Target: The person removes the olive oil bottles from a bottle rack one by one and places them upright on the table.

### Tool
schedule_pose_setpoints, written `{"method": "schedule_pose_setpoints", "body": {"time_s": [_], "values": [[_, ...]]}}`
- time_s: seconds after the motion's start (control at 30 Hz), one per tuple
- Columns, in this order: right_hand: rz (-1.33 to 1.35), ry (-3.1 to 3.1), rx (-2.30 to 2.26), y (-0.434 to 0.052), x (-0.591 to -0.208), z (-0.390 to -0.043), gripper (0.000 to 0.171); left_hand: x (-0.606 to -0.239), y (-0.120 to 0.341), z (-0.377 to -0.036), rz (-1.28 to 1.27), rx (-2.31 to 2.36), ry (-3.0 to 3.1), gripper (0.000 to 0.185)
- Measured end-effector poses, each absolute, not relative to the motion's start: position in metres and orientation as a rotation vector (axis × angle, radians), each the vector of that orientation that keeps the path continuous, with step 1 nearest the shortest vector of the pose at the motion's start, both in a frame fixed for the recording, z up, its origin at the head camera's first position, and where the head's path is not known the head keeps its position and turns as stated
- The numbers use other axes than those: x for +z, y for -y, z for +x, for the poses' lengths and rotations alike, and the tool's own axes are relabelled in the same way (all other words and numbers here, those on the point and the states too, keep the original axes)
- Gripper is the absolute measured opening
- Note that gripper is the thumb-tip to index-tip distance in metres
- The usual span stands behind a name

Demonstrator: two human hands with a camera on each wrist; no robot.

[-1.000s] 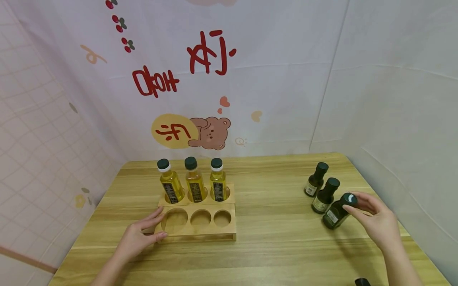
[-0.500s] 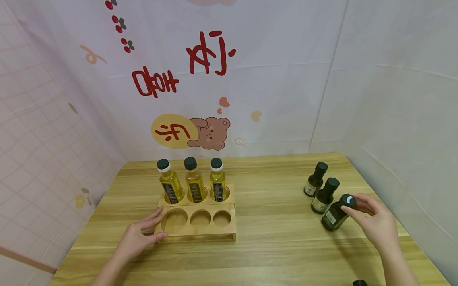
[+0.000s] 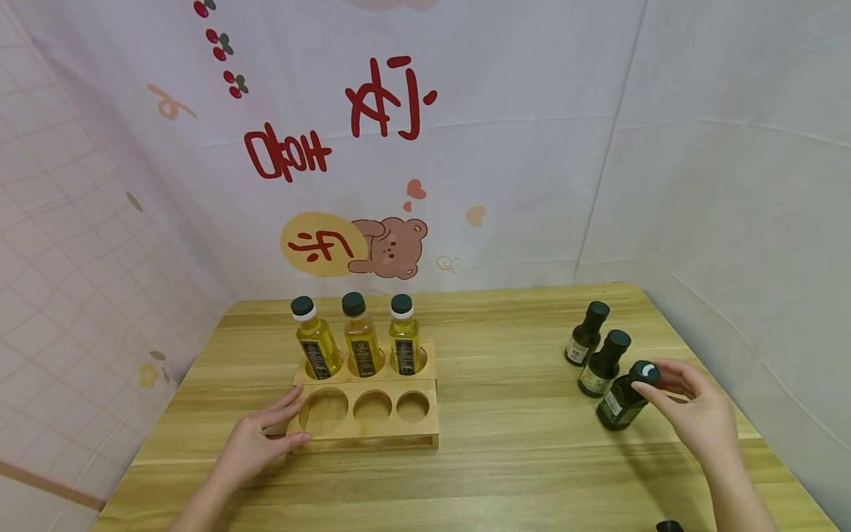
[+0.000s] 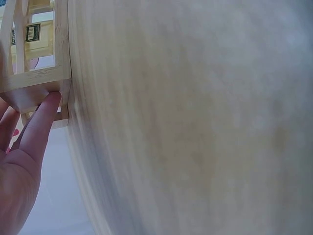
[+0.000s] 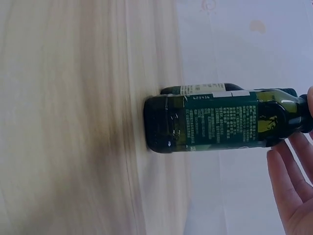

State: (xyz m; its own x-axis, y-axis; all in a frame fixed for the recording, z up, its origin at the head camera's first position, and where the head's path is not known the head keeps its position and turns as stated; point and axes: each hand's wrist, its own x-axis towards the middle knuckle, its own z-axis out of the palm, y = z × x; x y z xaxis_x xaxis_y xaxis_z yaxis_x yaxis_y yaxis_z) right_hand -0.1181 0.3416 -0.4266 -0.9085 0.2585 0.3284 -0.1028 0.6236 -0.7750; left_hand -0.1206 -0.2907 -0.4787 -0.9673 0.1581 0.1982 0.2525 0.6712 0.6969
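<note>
Pinching: right hand [image 3: 698, 414] nips the black cap of the nearest dark bottle [image 3: 621, 399] between thumb and fingertips; other fingers [image 5: 288, 191] lie loose beside the neck.
Bottle state: tilted, base seemingly on the table [image 3: 505, 458], cap leaning toward the hand; green glass and printed label plain in the right wrist view [image 5: 220, 122].
Bottle place: well right of the wooden rack [image 3: 368, 414], closest to the camera of three dark bottles.
Neighbours: second dark bottle [image 3: 603, 363] just behind, upright, very near or touching; third dark bottle [image 3: 588, 334] farther back, upright, apart.
Left grip: left hand [image 3: 255, 443] flat and spread against the rack's left end, one fingertip [image 4: 49, 105] pressed on its lower corner, nothing held inside.
Rack: two-stepped; back row filled by three yellow oil bottles [image 3: 362, 336]; front row of three round holes [image 3: 372, 405] bare.
Step in hand (judged): taking hold of the first dark bottle by the cap, rack steadied by the other hand; lift not yet made.
Next move calls for (judged): firmer hold, lower on the neck or body, since a cap pinch lets a tilted bottle swing; straight lift clear of the neighbour; carry leftward to the rack; base centred over a front hole, lowered upright.
Risk (judged): knocking the second dark bottle on lift; rim catching the hole's edge.
</note>
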Motion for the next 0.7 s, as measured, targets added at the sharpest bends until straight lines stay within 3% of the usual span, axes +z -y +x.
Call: {"method": "schedule_pose_setpoints", "body": {"time_s": [0.37,0.7], "values": [[0.0,2.538,1.188,-0.345,-0.405,-0.123,0.066,-0.478,0.29,-0.119,-0.333,-1.201,2.752,0.062],[0.138,2.554,1.036,-0.324,-0.389,-0.132,0.064,-0.478,0.29,-0.12,-0.327,-1.189,2.759,0.062]]}}
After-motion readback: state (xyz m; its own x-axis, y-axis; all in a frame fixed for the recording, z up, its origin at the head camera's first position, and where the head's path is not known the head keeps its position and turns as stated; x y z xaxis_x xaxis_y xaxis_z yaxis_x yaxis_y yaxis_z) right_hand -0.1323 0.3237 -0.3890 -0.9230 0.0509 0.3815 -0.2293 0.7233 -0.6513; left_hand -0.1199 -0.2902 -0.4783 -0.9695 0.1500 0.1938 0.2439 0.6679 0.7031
